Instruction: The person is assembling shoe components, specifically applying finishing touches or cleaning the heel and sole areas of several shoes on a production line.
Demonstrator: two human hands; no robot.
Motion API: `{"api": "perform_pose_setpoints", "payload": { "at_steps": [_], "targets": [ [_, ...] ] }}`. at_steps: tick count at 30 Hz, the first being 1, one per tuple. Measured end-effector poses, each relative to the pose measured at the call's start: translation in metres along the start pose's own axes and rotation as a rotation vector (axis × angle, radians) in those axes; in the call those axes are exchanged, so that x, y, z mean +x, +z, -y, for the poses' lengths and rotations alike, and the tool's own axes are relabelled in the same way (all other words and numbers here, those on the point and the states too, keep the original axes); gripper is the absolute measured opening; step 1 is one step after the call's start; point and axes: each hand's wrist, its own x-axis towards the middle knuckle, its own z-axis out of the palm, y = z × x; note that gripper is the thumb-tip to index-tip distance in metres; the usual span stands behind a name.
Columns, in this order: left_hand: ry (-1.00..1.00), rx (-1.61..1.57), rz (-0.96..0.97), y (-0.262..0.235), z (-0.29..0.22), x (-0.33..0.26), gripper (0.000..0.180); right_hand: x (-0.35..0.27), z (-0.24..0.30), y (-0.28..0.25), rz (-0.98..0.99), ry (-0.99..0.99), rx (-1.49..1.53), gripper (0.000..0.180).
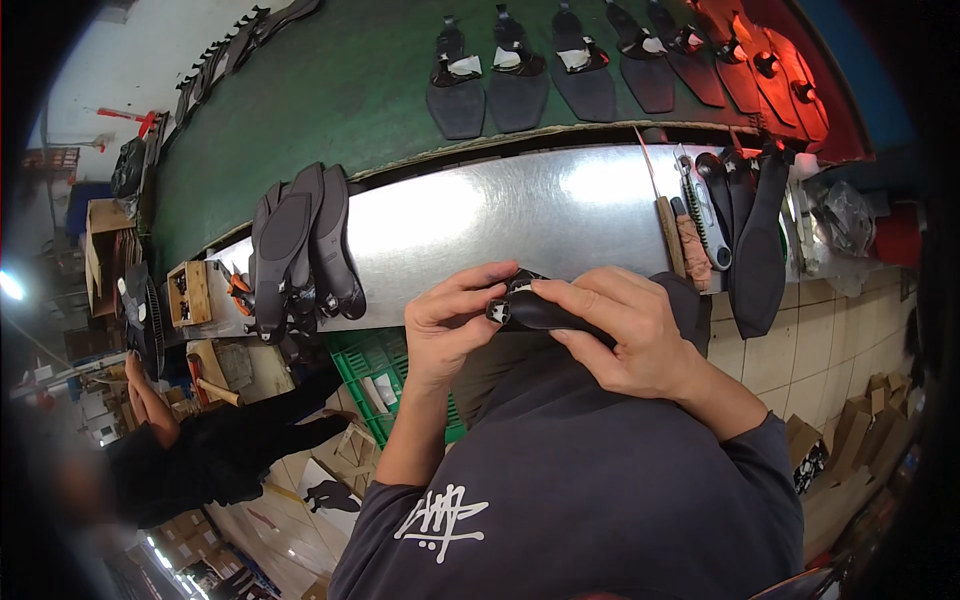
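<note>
with the held piece as the dial's centre, the left hand (445, 315) comes in from nine o'clock and the right hand (630, 325) from three; both are closed around a black shoe piece (545, 310), fingers and thumbs pinching it firmly, the left fingertips beside a whitish patch at its end; the piece is held up before the torso, by the near edge of the metal counter (450, 230); it looks midway through being worked by hand, though what remains on it cannot be told; at twelve o'clock a row of shoe pieces (514, 100) lies spaced out on the green table (330, 90), some with pale slips, perhaps one stage of a batch, finished or waiting unclear; between nine and ten a pile of dark soles (290, 215) seems set apart, its stage equally uncertain; at two o'clock a wooden-handled pointed tool (671, 237) lies unheld, so this step appears to need fingers alone.
</note>
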Motion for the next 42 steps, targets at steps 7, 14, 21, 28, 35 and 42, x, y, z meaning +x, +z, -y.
{"api": "perform_pose_setpoints", "payload": {
  "at_steps": [7, 14, 21, 28, 35, 42],
  "targets": [
    [0.017, 0.042, 0.047, 0.003, -0.002, 0.001, 0.034, 0.001, 0.002, -0.001, 0.046, -0.046, -0.092, 0.042],
    [-0.017, 0.136, -0.024, 0.016, -0.004, 0.001, 0.035, 0.003, -0.001, 0.002, 0.107, -0.016, -0.149, 0.043],
    [-0.289, 0.065, -0.096, 0.022, -0.007, 0.004, 0.039, 0.000, -0.020, 0.016, -0.028, 0.206, 0.175, 0.031],
    [-0.307, 0.106, -0.112, 0.025, -0.008, 0.004, 0.041, 0.000, -0.017, 0.013, 0.077, 0.177, 0.028, 0.015],
    [-0.341, 0.123, -0.160, 0.024, -0.006, 0.005, 0.036, 0.007, -0.018, 0.003, 0.250, 0.103, -0.018, 0.018],
    [-0.346, 0.131, -0.227, 0.026, -0.006, 0.009, 0.033, 0.001, -0.021, 0.016, 0.174, 0.152, 0.034, 0.021]
  ]
}}
